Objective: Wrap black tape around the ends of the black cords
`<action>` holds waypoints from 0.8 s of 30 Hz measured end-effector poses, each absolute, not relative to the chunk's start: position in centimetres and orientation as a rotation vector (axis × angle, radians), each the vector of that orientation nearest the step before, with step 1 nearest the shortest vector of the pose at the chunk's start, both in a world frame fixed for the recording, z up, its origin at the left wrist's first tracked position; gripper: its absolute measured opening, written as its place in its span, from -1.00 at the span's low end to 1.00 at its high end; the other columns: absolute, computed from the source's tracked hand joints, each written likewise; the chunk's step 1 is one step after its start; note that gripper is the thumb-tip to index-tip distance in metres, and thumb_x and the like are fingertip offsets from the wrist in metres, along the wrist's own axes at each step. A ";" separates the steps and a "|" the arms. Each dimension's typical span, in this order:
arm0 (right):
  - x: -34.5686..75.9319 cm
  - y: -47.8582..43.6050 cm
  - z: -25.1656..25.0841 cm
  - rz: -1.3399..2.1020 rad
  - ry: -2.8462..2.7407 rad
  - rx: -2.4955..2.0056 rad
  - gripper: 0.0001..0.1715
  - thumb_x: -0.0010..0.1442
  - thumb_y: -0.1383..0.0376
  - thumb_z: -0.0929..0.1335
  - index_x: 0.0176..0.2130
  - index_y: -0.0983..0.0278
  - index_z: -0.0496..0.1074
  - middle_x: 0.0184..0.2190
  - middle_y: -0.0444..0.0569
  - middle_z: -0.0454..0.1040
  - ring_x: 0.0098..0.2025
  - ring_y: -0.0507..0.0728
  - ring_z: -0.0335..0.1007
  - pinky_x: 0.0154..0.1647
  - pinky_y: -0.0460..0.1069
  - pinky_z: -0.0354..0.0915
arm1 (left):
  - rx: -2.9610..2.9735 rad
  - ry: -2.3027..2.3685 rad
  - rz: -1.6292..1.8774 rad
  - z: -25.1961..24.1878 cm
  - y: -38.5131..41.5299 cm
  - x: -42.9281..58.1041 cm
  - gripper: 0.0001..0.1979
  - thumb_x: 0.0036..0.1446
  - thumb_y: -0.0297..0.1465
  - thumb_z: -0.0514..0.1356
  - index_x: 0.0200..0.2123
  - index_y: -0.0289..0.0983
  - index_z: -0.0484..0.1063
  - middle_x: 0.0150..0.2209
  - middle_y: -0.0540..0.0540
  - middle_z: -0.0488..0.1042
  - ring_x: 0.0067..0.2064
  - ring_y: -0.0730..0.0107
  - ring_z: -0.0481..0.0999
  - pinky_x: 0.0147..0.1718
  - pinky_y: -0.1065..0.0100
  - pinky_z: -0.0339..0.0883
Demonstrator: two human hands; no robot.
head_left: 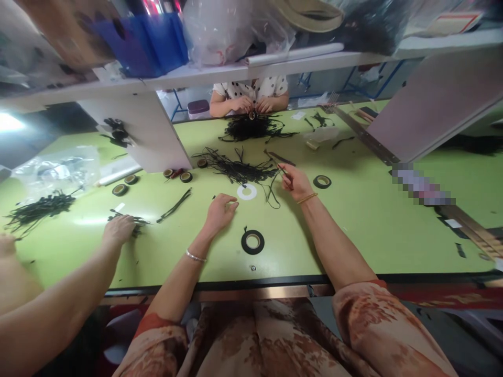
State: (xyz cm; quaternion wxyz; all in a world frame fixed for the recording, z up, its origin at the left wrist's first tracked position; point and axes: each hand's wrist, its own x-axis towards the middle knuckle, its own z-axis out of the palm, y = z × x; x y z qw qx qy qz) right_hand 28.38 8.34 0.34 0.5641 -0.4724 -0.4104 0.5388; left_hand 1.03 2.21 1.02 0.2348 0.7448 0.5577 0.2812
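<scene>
My right hand (294,181) pinches a thin black cord (274,196), which hangs from the fingers in a loop onto the green table. Just beyond it lies a loose pile of black cords (239,168). My left hand (220,212) rests low over the table with its fingers loosely bent and apart, and I see nothing in them. Between the hands is a flat white ring (247,192). Nearer to me lies a roll of black tape (252,242), with a short black end sticking up from its rim. Another black tape roll (322,181) lies right of my right wrist.
At left, a co-worker's hand (120,229) is on a small bunch of black cords. Across the table another person's hands (251,106) work above a dark cord heap (251,128). Upright panels (137,131) hold a loaded shelf (220,72). A metal strip (361,133) runs along the right.
</scene>
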 end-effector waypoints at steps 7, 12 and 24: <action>25.8 8.2 0.2 1.392 -0.906 -0.872 -0.59 0.01 0.09 0.49 -0.24 0.26 0.36 -0.74 -0.35 0.08 -0.71 -0.10 -0.22 -0.68 -0.15 -0.11 | 1.964 1.454 0.974 1.3 2.5 2.2 -0.78 0.19 -0.35 0.15 -0.17 -0.28 0.53 -0.14 -0.19 0.52 -0.14 0.30 0.48 -0.15 0.26 0.42; 23.3 7.1 0.3 1.522 -0.942 -0.827 -0.58 0.01 0.10 0.48 -0.23 0.25 0.34 -0.74 -0.38 0.05 -0.71 -0.11 -0.24 -0.67 -0.16 -0.13 | 1.786 1.344 1.129 1.3 3.2 4.8 -0.72 0.13 -0.37 0.22 -0.07 -0.28 0.48 -0.07 -0.20 0.52 -0.23 0.40 0.49 -0.25 0.35 0.40; 21.9 5.2 1.3 1.386 -1.321 -1.036 -0.64 0.03 0.14 0.43 -0.25 0.24 0.26 -0.74 -0.38 0.08 -0.69 -0.08 -0.09 -0.65 -0.15 -0.15 | 1.525 1.651 1.312 1.2 4.3 5.4 -0.90 0.11 -0.42 0.15 -0.41 -0.29 0.43 -0.50 0.00 0.46 -0.47 0.48 0.37 -0.39 0.42 0.23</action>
